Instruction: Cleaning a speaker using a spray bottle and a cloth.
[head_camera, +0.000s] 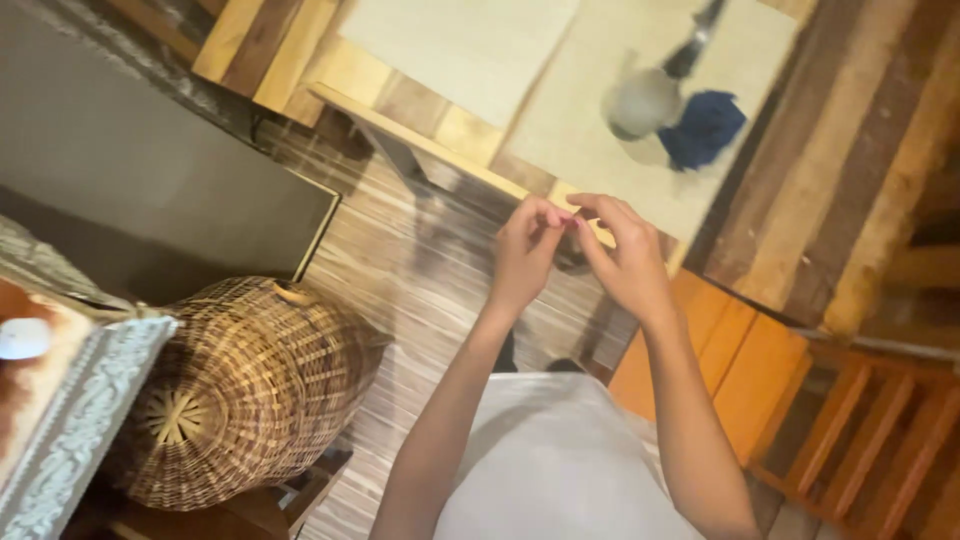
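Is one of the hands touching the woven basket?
No, the left hand and the right hand meet fingertip to fingertip in the air above the floor, well apart from the woven basket at the lower left.

1 head-worn view, looking steeply down the person's own front

The camera sits above the raised left hand (524, 255) and right hand (628, 262), close to both, with forearms running up from the bottom edge. It is tilted, so the striped floor (420, 260) and the pale-topped table (600, 110) run slantwise, and a woven basket (240, 390) lies at lower left.
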